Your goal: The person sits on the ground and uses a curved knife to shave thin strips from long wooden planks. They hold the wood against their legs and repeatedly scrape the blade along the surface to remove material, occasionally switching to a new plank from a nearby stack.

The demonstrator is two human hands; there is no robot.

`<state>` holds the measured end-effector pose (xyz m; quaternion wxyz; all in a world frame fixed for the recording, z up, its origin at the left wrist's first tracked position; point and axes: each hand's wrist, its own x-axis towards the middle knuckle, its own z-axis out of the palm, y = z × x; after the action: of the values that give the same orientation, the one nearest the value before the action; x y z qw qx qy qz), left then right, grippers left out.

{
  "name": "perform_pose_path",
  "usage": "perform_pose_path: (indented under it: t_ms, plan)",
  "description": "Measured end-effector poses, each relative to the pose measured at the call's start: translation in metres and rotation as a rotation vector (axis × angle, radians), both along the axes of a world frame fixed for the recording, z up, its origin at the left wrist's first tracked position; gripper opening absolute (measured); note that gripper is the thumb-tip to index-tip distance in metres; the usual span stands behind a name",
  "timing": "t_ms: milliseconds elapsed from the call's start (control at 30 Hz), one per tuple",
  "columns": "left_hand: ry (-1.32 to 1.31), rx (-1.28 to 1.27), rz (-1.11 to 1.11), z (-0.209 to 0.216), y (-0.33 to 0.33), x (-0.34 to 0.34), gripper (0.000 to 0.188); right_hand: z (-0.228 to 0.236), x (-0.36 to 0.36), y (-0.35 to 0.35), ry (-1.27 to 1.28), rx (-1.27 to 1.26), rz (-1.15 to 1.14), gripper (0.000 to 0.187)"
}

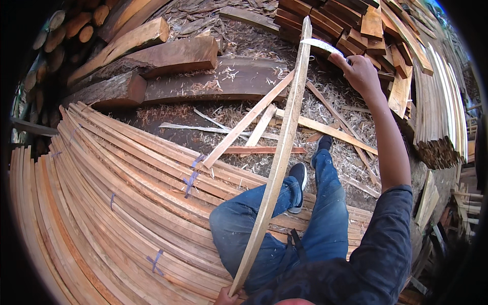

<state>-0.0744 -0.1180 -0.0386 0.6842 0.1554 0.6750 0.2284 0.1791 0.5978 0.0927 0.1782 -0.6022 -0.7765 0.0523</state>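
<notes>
A long squared wooden strip (pixel 277 173) slants up from my lap toward the far end of the work area. At the bottom edge my left hand (pixel 226 296) is closed around its near end, partly cut off by the picture's edge. My right hand (pixel 360 73), arm stretched forward, is closed on a knife whose handle is mostly hidden in the fist. The knife's pale, slightly curved blade (pixel 321 46) reaches left to the strip's far end and appears to meet its edge there.
Bundles of thin strips (pixel 127 203), tied with purple bands, lie under and left of my legs. Thick beams (pixel 173 55) lie at the far left. Cut timber (pixel 351 25) is stacked far right, beside upright pale slats (pixel 439 101). Loose sticks (pixel 254 117) and shavings cover the ground.
</notes>
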Motion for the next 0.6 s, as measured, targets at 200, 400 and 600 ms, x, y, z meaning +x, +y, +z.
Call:
perform_pose_path:
  t_ms: [200,400,600]
  plan:
    - [0.002,0.064,-0.020,0.002,0.002,0.000,0.020,-0.016,-0.016,0.017,-0.188,-0.068,0.018,0.086]
    - [0.134,0.089,-0.060,-0.004,-0.002,0.007,0.035,-0.032,0.064,0.058,0.022,0.052,-0.309,0.083]
    - [0.445,0.082,-0.008,0.020,0.006,0.063,0.038,-0.078,0.059,-0.098,0.418,-0.148,-0.011,0.064]
